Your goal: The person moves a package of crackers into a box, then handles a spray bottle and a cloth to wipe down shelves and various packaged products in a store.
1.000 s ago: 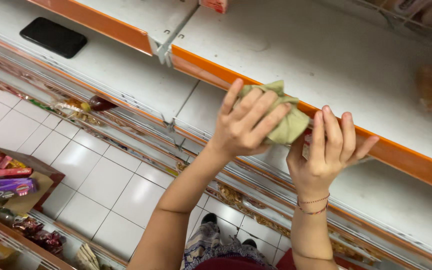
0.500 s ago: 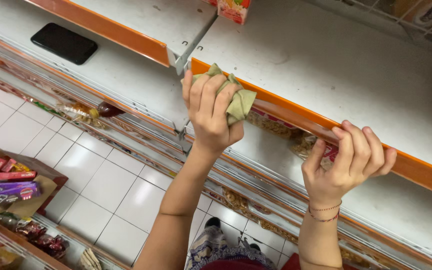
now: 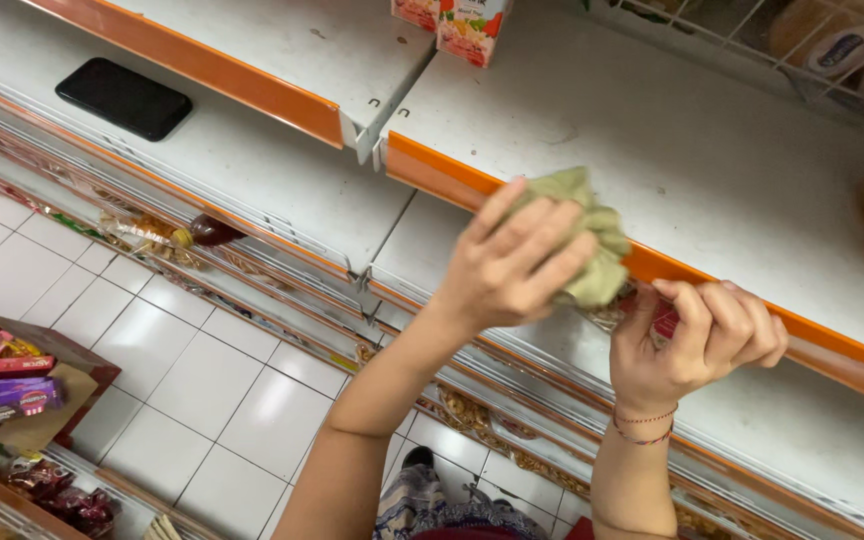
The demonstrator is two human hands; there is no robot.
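Note:
My left hand presses a crumpled olive-green cloth against the orange front strip of a white metal shelf. My right hand, with thin bracelets at the wrist, is just to the right of it on the same strip. Its fingers are curled around what looks like a small clear-and-red packet, mostly hidden by the fingers and the cloth.
A black phone lies on the lower white shelf at the left. Two juice cartons stand at the back of the upper shelf, and a wire basket of bread sits at the right. Below are white floor tiles and a cardboard box of snacks.
My left hand has carried the cloth back to the right along the orange strip. My right hand's spread fingers have curled shut at the strip.

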